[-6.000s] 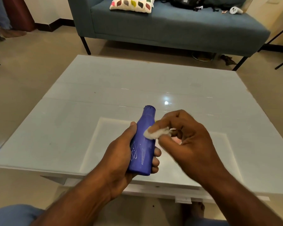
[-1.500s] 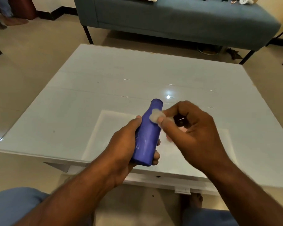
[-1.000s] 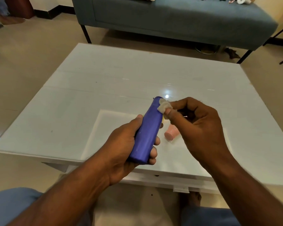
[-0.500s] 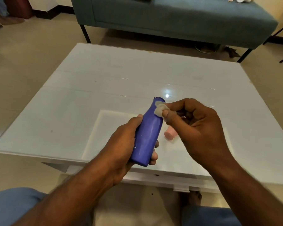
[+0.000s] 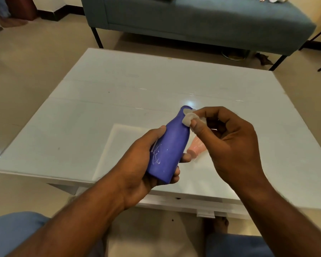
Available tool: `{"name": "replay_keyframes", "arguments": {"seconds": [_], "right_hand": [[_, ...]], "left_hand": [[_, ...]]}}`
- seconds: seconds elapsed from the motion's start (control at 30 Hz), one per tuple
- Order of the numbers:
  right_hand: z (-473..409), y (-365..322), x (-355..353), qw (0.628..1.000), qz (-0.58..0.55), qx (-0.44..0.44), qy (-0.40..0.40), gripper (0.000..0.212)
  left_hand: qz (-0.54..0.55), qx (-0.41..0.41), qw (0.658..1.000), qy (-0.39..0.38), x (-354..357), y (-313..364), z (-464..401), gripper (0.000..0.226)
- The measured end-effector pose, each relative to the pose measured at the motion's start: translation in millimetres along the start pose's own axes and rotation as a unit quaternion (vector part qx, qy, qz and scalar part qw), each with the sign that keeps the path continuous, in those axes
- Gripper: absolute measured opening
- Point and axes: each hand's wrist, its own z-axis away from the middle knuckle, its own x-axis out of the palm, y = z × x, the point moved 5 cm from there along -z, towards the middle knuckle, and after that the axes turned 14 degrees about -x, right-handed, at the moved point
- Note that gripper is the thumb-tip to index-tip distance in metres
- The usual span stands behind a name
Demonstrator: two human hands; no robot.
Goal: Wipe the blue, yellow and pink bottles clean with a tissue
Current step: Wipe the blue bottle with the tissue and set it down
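Observation:
My left hand (image 5: 137, 164) grips the lower body of the blue bottle (image 5: 170, 147), which tilts up and to the right above the table's near edge. Pinched in the fingertips of my right hand (image 5: 228, 143) is a small white tissue (image 5: 188, 120), pressed against the bottle's neck just below its top. A pink bottle (image 5: 195, 149) lies on the glass-topped white table (image 5: 104, 112) behind the blue one, mostly hidden by my hands. No yellow bottle is visible.
A blue-grey sofa (image 5: 202, 21) on dark legs stands beyond the table's far edge. Beige floor surrounds the table. My knees in blue cloth (image 5: 13, 234) are at the bottom of the view.
The tissue has stayed around the bottle's neck and top, rubbing in small strokes. Six seconds ago it was lower, on the bottle's body. The pink bottle has come into view.

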Motion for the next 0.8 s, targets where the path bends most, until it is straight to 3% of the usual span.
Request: {"name": "replay_keyframes", "arguments": {"seconds": [0.13,0.33,0.57,0.73,0.8], "right_hand": [[-2,-1,-3,0.999,0.016,-0.022,0.022,0.019],[-2,-4,-2,0.998,0.03,-0.044,0.023,0.023],[9,-23,19,0.986,0.048,-0.138,-0.086,0.017],[-1,-10,2,0.995,0.073,-0.073,-0.007,0.018],[1,-10,3,0.996,0.064,-0.067,-0.021,0.015]], "left_hand": [[0.022,-0.013,0.999,-0.044,2,1,3,0.052],[-0.001,0.031,0.999,0.008,2,2,-1,0.062],[0.03,0.069,0.995,0.061,-3,4,-2,0.047],[-0.045,0.054,0.997,0.04,4,-2,1,0.058],[-0.046,0.041,0.997,0.042,5,-6,1,0.06]]}}
